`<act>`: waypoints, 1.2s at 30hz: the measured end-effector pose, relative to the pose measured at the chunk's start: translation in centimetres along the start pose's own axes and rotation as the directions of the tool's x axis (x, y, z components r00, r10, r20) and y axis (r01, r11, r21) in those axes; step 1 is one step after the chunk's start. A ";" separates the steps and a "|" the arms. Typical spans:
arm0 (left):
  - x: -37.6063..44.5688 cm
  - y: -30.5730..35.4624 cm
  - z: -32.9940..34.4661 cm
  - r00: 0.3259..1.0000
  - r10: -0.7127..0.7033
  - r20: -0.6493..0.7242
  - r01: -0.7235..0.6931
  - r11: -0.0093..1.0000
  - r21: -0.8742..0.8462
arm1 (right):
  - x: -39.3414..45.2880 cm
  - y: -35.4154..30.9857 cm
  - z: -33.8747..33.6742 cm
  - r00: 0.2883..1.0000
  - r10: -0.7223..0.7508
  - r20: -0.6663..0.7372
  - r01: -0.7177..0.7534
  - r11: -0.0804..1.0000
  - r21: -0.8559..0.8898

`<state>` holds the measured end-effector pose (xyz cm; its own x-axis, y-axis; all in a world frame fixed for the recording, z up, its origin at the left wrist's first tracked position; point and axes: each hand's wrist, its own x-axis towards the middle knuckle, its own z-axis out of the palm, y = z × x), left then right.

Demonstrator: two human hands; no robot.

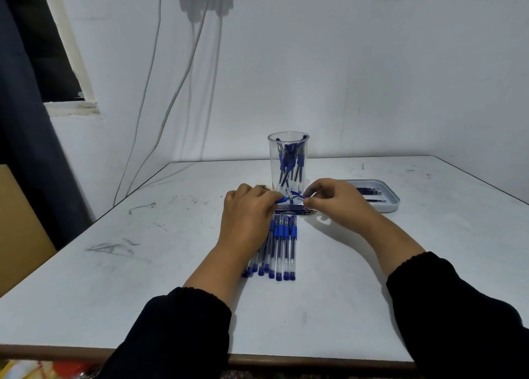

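My left hand (247,218) pinches the blue grip end of a pen (286,198) just in front of the clear cup. My right hand (336,199) pinches a small blue pen part (297,194) right at that pen's tip. Below the hands, several blue pens (282,244) lie side by side in a row on the white table (143,264). A few dark refills (297,209) lie crosswise between the row and the cup. My left hand covers part of the row.
A clear plastic cup (288,164) with several blue pens stands behind my hands. A shallow grey tray (383,196) holding a few dark refills sits at the right. Cables hang down the wall at the back left.
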<state>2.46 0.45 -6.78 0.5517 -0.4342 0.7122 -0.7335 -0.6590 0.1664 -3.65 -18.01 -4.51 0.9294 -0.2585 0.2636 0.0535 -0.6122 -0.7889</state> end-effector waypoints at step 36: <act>0.1 0.2 0.1 0.991 0.017 -0.130 -0.019 1.000 -0.013 | -0.3 -0.9 0.3 0.999 0.008 0.051 -0.029 0.905 0.424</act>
<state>2.41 0.22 -6.77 0.4829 -0.3621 0.7973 -0.7489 -0.6427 0.1617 -3.89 -17.20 -4.07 0.9472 -0.2252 0.2283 0.1762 -0.2296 -0.9572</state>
